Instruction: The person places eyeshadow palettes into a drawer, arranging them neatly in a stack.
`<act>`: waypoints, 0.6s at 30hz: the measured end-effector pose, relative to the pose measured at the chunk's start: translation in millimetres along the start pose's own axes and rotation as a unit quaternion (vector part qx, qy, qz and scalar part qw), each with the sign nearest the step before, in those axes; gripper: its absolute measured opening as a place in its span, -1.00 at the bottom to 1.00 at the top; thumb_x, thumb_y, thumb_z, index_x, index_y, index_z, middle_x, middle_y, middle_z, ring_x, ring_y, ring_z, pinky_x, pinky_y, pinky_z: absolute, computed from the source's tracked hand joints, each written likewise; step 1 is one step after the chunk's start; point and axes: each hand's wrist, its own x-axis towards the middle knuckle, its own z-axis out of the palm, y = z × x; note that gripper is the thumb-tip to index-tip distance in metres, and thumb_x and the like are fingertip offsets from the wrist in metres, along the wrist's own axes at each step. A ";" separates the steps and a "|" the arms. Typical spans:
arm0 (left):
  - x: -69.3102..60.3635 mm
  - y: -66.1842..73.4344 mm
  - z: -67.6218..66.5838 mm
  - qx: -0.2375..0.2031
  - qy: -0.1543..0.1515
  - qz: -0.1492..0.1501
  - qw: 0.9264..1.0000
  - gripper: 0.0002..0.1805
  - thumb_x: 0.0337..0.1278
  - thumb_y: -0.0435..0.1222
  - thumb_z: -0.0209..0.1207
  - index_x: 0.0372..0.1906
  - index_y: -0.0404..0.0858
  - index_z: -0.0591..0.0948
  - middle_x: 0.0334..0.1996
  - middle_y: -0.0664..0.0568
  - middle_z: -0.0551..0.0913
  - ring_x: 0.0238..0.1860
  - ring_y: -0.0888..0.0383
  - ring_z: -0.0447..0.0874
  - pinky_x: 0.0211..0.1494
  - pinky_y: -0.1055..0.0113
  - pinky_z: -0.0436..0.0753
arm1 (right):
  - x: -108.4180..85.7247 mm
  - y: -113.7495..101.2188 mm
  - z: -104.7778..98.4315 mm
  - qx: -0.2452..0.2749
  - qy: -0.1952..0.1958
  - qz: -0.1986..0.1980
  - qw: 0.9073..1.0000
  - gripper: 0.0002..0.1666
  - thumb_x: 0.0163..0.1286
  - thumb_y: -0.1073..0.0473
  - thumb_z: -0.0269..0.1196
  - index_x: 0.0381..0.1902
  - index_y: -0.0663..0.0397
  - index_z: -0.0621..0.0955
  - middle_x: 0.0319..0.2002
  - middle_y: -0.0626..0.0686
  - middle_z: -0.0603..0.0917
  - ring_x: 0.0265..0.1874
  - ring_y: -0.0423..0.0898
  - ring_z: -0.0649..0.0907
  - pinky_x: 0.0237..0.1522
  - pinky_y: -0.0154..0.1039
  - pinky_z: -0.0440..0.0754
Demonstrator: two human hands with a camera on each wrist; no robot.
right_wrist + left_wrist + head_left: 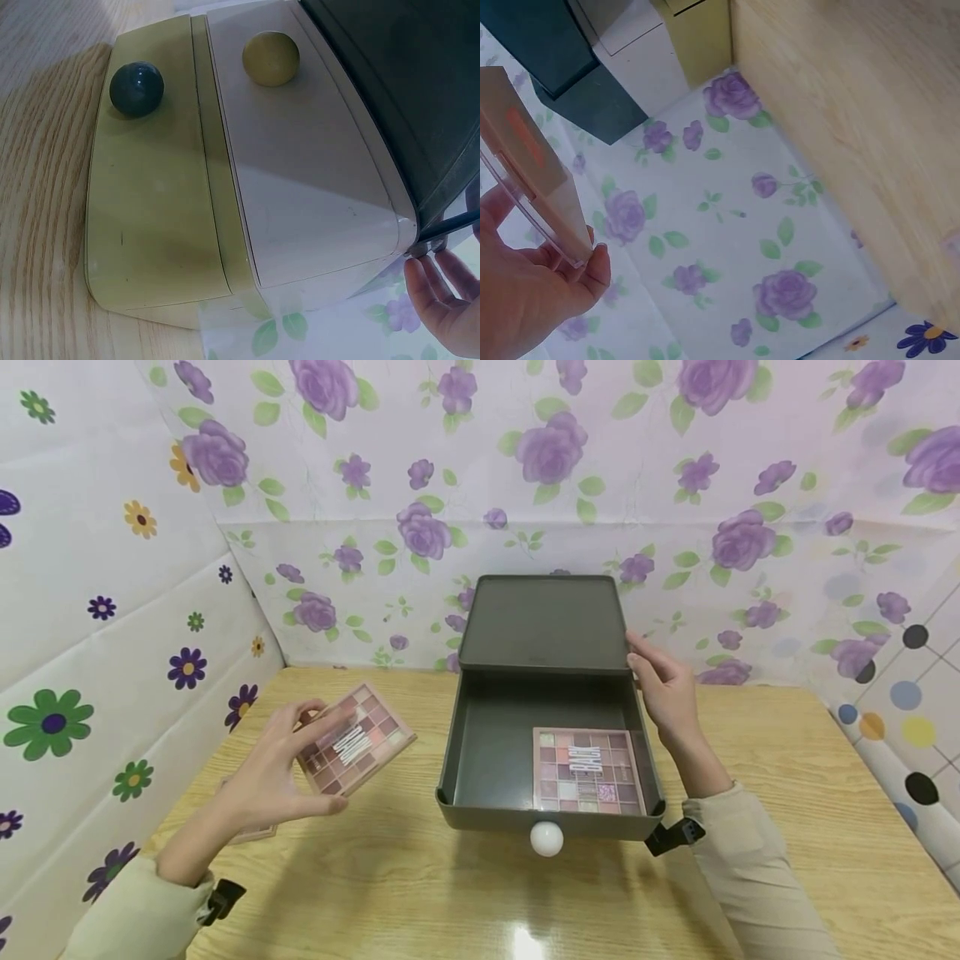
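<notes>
My left hand (288,760) holds an eyeshadow palette (360,739) above the table, thumb below and fingers across its printed lid. In the left wrist view, that palette (536,157) is seen edge-on. A dark green drawer (487,760) with a white knob (547,839) is pulled out from the small drawer cabinet (543,618). Inside its right side lies another eyeshadow palette (588,772), face up. My right hand (667,693) grips the cabinet's upper right edge; the right wrist view shows its fingers (442,289) at the dark green corner.
Below the dark green drawer, the cabinet has a white drawer (300,157) and a yellow drawer (154,195), both closed. Partly hidden under my left forearm, another palette (255,833) lies on the wooden table (375,877). Floral sheeting (360,577) hangs behind.
</notes>
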 end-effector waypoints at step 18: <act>33.8 21.2 -2.0 0.000 -0.007 0.071 0.997 0.01 -0.61 0.00 0.40 0.28 -0.02 0.35 0.18 -0.17 0.23 0.05 -0.07 0.21 -0.13 -0.02 0.35 | -0.5 0.0 -0.4 0.004 -0.006 -0.009 1.000 -0.56 0.35 0.17 0.07 0.13 0.27 0.47 0.15 0.18 0.46 -0.16 -0.30 0.51 -0.31 -0.48 0.51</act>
